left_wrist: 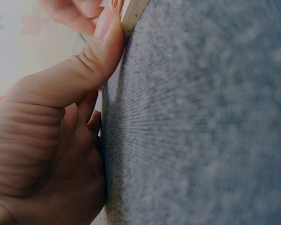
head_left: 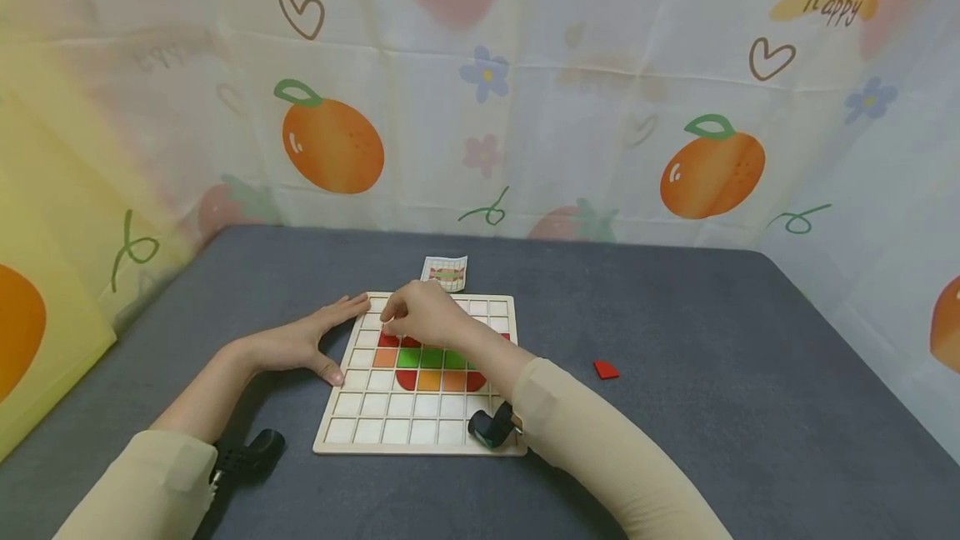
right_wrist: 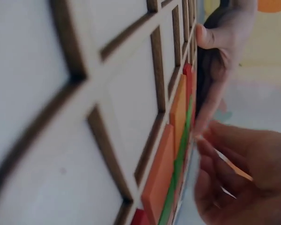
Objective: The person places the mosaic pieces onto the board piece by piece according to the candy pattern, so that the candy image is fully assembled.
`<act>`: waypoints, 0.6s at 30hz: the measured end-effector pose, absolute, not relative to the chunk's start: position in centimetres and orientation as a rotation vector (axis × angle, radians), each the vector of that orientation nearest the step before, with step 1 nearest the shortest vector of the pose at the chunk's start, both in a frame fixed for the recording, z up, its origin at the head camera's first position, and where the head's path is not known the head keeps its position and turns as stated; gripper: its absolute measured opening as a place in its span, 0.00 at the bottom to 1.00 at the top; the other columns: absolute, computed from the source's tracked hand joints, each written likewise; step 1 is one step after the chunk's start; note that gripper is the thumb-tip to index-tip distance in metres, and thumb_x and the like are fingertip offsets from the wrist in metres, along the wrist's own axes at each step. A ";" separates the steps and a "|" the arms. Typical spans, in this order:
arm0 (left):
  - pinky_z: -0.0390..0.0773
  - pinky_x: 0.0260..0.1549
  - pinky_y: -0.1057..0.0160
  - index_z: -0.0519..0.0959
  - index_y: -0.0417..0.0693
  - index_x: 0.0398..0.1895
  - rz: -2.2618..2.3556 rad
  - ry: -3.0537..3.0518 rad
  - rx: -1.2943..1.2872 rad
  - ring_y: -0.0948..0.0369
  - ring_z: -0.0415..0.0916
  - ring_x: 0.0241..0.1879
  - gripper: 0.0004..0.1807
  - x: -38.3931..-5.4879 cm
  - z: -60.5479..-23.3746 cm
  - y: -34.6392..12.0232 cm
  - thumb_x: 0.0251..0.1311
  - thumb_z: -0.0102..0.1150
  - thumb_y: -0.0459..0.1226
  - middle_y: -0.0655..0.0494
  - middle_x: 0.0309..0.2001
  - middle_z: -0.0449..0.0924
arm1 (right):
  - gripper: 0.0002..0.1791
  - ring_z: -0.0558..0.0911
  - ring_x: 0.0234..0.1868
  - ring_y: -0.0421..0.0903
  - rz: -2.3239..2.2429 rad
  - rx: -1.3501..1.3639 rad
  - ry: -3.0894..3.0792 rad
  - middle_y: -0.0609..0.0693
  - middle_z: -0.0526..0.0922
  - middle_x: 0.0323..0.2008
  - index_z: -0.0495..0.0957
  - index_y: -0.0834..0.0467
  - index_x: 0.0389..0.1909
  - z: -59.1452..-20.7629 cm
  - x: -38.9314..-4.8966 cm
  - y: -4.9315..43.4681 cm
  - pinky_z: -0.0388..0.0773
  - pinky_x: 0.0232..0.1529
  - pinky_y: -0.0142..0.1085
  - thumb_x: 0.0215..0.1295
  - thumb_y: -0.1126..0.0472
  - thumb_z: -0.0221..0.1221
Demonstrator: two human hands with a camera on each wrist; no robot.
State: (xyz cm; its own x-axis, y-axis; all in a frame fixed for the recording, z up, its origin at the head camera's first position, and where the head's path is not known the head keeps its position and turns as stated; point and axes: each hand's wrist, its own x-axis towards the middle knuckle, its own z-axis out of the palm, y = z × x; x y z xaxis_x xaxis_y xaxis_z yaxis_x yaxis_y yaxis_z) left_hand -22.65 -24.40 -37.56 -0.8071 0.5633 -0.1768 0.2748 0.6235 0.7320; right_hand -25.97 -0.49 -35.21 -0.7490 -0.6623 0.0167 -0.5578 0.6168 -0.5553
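Observation:
A wooden grid board (head_left: 370, 431) lies on the table with colored tiles in several cells. My left hand (head_left: 292, 344) lies at its left side, fingers extended to the far corner. In the left wrist view its thumb (left_wrist: 110, 40) presses the board's edge. My right hand (head_left: 427, 315) reaches over the far left cells, its fingertips pinching at a red tile (head_left: 387, 341) mostly under them. Green tiles (head_left: 432, 357) form a row nearer me, beside an orange tile (head_left: 385, 357). Below them come an orange-yellow tile (head_left: 430, 380) and rounded red tiles (head_left: 406, 379).
Behind the board lies a small pattern card (head_left: 447, 271). A loose red quarter-round tile (head_left: 606, 370) rests on the grey table (head_left: 675, 332) to the right. A printed fabric backdrop (head_left: 562, 132) rises behind the table.

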 end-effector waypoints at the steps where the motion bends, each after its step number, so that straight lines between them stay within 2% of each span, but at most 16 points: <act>1: 0.34 0.65 0.23 0.45 0.48 0.80 1.011 2.459 0.664 0.34 0.22 0.78 0.66 -22.7 -37.6 -24.4 0.41 0.79 0.46 0.40 0.81 0.32 | 0.09 0.84 0.36 0.39 -0.842 -0.989 2.649 0.48 0.90 0.41 0.87 0.54 0.44 -35.0 -26.0 -0.4 0.75 0.36 0.26 0.67 0.58 0.62; 8: 0.33 0.65 0.23 0.44 0.50 0.81 1.003 2.456 0.633 0.35 0.21 0.78 0.67 -22.9 -37.8 -24.2 0.41 0.79 0.46 0.41 0.81 0.31 | 0.11 0.84 0.46 0.44 -0.898 -0.960 2.642 0.48 0.88 0.45 0.85 0.55 0.47 -33.4 -26.0 1.1 0.77 0.43 0.31 0.70 0.58 0.59; 14: 0.35 0.65 0.24 0.44 0.49 0.81 0.999 2.463 0.638 0.35 0.21 0.78 0.67 -23.0 -37.8 -24.4 0.41 0.79 0.46 0.41 0.81 0.31 | 0.12 0.83 0.48 0.46 -0.930 -0.957 2.607 0.49 0.88 0.45 0.85 0.56 0.49 -32.5 -26.2 3.6 0.78 0.44 0.33 0.70 0.59 0.59; 18: 0.35 0.66 0.24 0.44 0.47 0.80 1.008 2.459 0.662 0.35 0.21 0.78 0.67 -22.9 -37.8 -24.5 0.41 0.79 0.46 0.41 0.81 0.31 | 0.12 0.84 0.49 0.48 -0.900 -0.953 2.642 0.50 0.88 0.48 0.85 0.56 0.48 -32.5 -26.7 5.6 0.80 0.47 0.36 0.69 0.59 0.59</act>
State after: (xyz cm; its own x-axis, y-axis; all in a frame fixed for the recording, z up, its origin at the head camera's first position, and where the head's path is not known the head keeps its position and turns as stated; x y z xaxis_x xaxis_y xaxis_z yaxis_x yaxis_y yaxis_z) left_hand -22.88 -24.47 -37.79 -0.8078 0.5611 -0.1809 0.2726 0.6275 0.7293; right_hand -26.69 5.65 -32.46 -0.7747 -0.6319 0.0238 -0.5151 0.6087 -0.6035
